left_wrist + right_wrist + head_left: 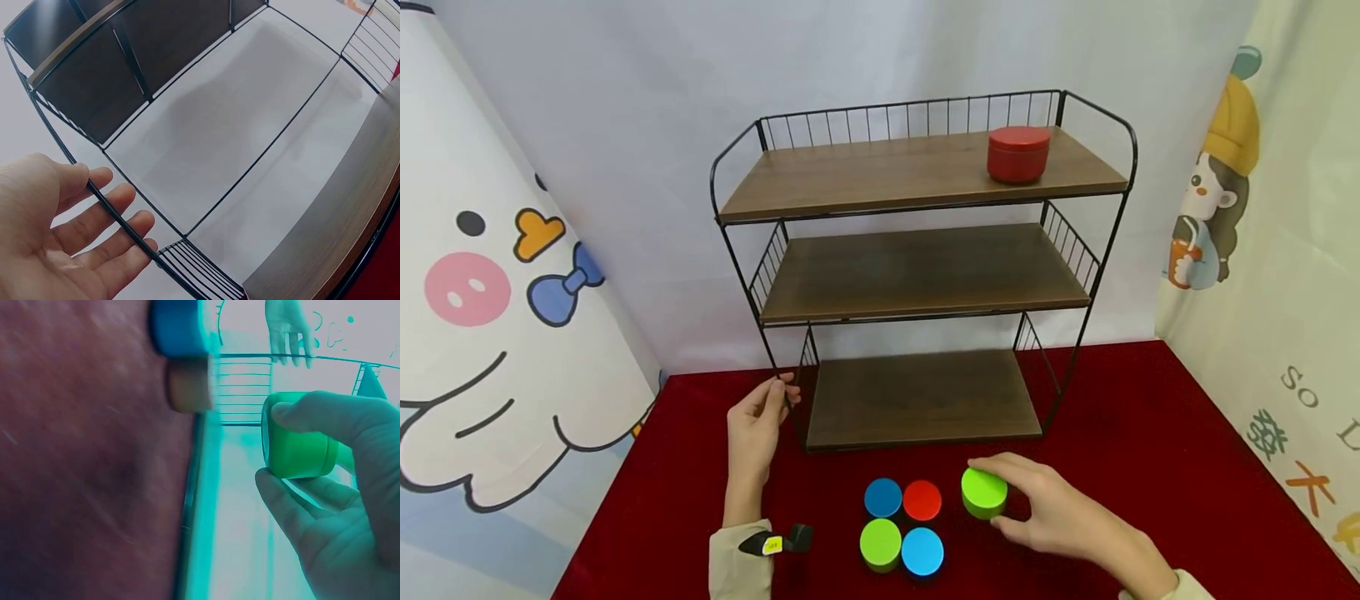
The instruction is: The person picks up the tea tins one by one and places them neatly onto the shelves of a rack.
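In the head view my right hand grips a round green tin by its sides, thumb on the near side and fingers on the far side. The right wrist view shows the same green tin between thumb and fingers. My left hand is at the left post of a three-tier shelf rack. Seen from the left wrist, the thumb and fingers of the left hand lie around the thin black metal post.
Left of the held tin, a dark blue tin, a red tin, another green tin and a light blue tin form a cluster on the red cloth. A larger red tin stands on the top shelf, at right.
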Demonstrator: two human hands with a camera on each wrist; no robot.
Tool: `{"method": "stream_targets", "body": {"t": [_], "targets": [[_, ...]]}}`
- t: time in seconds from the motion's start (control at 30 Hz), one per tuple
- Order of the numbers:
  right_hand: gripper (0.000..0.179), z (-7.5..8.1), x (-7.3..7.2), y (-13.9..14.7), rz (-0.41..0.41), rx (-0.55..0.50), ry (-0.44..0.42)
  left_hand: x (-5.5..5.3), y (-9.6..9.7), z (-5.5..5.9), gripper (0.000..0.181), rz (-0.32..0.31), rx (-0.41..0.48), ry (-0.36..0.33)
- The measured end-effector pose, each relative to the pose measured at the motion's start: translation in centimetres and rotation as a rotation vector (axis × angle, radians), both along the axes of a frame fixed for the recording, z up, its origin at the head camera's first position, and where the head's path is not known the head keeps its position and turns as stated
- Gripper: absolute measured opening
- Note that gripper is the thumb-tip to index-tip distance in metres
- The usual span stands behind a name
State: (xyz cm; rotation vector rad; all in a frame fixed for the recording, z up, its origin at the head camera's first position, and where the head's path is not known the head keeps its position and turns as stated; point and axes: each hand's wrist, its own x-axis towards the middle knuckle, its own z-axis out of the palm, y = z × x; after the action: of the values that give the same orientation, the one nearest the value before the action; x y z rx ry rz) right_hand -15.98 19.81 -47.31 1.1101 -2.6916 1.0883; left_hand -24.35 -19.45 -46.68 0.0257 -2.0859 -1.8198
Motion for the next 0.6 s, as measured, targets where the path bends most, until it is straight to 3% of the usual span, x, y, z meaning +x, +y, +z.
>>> {"method": "stream_targets", "body": {"t": [0.27, 0.6], "targets": [[0.071, 3.1, -1.8, 0.1, 0.021, 0.000, 0.201, 0.3, -0.2, -0.5, 0.036, 0.014, -0.002, -0.003], [0.074, 6.8, -3.6, -0.6, 0.073, -0.058, 0.364, -0.1, 0.0, -0.1, 0.035, 0.011, -0.010, 0.015]]}}
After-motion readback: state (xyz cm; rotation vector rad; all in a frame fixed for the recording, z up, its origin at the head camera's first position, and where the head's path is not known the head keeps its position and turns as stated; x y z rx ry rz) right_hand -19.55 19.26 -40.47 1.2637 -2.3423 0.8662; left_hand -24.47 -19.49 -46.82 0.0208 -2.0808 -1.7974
